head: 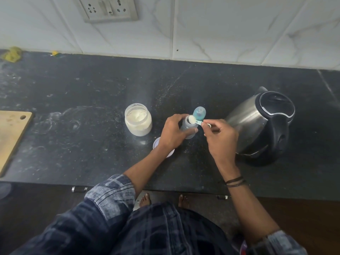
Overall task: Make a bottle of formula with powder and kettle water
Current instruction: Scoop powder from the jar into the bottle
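My left hand (173, 134) is wrapped around a small clear baby bottle (187, 127) standing open on the black counter. My right hand (219, 138) pinches the handle of a small scoop (193, 120) heaped with white powder, held right over the bottle's mouth. The open powder jar (138, 120), half full of white powder, stands just left of the bottle. Behind the bottle stands its blue teat cap (199, 113). The steel kettle (261, 124) with a black lid and handle sits to the right, lid closed.
The jar's lid (156, 143) lies on the counter, partly hidden under my left wrist. A wooden cutting board (12, 137) lies at the left edge. A wall socket (108, 9) is on the tiled backsplash. Powder smears mark the counter (92, 89).
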{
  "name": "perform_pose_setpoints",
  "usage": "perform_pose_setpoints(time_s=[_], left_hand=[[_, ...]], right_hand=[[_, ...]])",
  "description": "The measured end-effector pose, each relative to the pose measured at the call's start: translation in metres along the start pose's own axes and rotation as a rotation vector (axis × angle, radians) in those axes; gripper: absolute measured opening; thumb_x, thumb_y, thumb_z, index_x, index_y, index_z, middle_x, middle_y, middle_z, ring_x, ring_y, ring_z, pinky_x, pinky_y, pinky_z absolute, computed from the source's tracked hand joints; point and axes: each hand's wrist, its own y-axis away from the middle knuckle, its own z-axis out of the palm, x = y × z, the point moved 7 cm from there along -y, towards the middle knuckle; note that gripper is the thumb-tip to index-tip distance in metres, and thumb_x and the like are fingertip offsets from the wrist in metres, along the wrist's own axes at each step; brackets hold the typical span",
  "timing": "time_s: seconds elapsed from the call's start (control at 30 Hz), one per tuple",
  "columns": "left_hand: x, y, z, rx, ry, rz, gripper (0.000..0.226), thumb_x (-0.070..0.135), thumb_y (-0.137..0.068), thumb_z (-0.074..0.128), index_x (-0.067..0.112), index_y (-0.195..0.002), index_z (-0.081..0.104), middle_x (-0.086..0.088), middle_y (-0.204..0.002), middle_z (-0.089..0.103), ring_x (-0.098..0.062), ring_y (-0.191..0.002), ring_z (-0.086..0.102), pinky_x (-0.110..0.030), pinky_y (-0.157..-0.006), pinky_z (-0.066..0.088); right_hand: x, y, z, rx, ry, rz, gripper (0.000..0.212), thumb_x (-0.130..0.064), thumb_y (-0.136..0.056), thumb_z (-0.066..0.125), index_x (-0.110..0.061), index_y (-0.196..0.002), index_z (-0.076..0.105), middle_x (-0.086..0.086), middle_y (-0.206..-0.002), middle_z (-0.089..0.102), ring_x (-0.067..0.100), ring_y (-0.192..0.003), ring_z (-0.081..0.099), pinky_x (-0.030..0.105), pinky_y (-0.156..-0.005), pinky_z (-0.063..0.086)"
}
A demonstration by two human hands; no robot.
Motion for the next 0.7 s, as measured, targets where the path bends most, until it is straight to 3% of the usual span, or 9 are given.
perform_pose_setpoints(time_s=[0.1,0.2,0.3,0.5,0.7], left_hand=[[0.000,0.000,0.000,0.002,0.006,0.010,0.050,0.027,-0.077,0.087,0.017,-0.122,0.069,0.004,-0.118,0.068,-0.005,-0.100,0.056,0.003,-0.077,0.034],[0.001,0.000,-0.001,0.005,0.008,0.024,0.048,0.027,-0.077,0.087,0.017,-0.120,0.070,0.003,-0.116,0.069,-0.005,-0.099,0.057,0.002,-0.078,0.034],[0.002,0.001,-0.001,0.006,0.013,0.030,0.048,0.029,-0.078,0.087,0.017,-0.121,0.070,0.005,-0.115,0.068,-0.005,-0.101,0.057,0.001,-0.079,0.035],[0.003,0.002,-0.001,0.001,0.025,0.036,0.047,0.027,-0.079,0.086,0.015,-0.121,0.069,0.007,-0.112,0.066,-0.006,-0.100,0.057,0.000,-0.079,0.036],[0.001,0.001,0.000,0.007,0.001,0.021,0.051,0.029,-0.078,0.087,0.015,-0.123,0.068,0.001,-0.120,0.068,-0.006,-0.104,0.056,0.000,-0.080,0.035]], right_hand=[[-0.010,0.004,0.002,-0.015,0.094,-0.154,0.010,-0.008,-0.090,0.076,-0.004,-0.099,0.078,0.004,-0.090,0.073,0.012,-0.071,0.066,0.014,-0.068,0.052],[-0.016,0.008,0.003,-0.025,0.163,-0.257,0.010,-0.007,-0.092,0.075,-0.002,-0.100,0.077,0.006,-0.090,0.071,0.017,-0.073,0.066,0.030,-0.065,0.057],[-0.020,0.012,0.006,-0.037,0.216,-0.351,0.008,-0.006,-0.093,0.074,-0.002,-0.099,0.077,0.007,-0.091,0.070,0.020,-0.075,0.065,0.034,-0.064,0.056],[-0.021,0.016,0.008,-0.057,0.267,-0.424,0.011,-0.006,-0.092,0.073,0.001,-0.100,0.077,0.010,-0.093,0.069,0.022,-0.081,0.065,0.025,-0.072,0.052],[-0.019,0.018,0.007,-0.065,0.251,-0.424,0.011,-0.006,-0.092,0.074,0.000,-0.100,0.077,0.010,-0.095,0.069,0.021,-0.082,0.065,0.026,-0.073,0.054]])
